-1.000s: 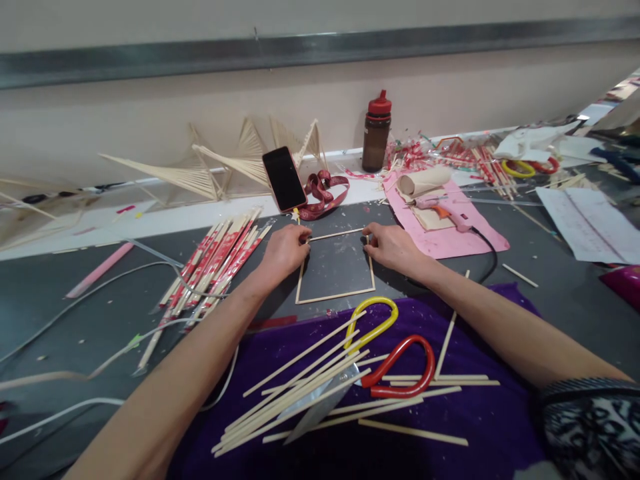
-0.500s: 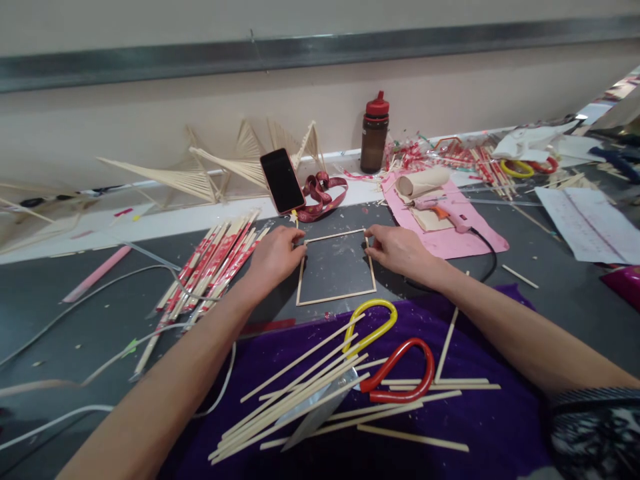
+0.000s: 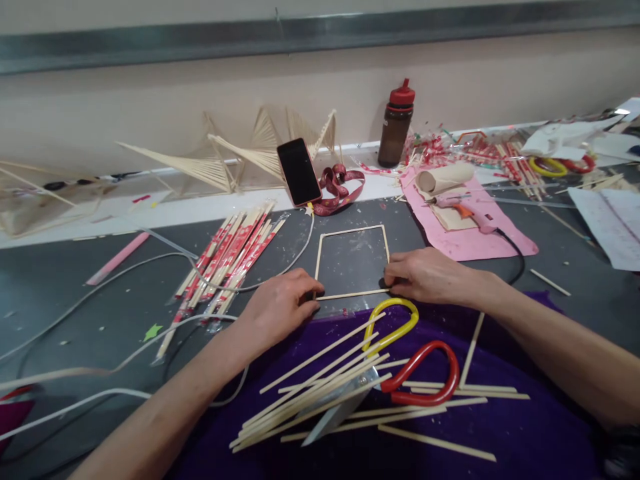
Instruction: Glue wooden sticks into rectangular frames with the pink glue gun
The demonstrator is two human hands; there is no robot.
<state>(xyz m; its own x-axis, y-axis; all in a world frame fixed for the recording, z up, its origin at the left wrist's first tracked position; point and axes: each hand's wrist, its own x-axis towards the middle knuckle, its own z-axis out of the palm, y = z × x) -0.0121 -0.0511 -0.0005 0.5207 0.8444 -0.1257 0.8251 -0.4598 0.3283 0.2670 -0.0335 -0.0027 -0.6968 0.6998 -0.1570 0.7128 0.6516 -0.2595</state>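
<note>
A square frame of thin, pale wooden sticks (image 3: pixel 353 294) lies flat on the dark grey tabletop (image 3: pixel 600 300) between the hands. The bare left hand (image 3: pixel 280 301) pinches its near left corner; the bare right hand (image 3: pixel 430 275) pinches it by the near right corner.

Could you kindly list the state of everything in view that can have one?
Stick frame, lying flat
Left hand, at its near left corner
Right hand, at its near right corner
Scissors, handles apart
Phone, leaning, screen dark
Bottle, upright, lid on
Glue gun, lying down
Chopsticks, in wrappers
Loose sticks, scattered
</note>
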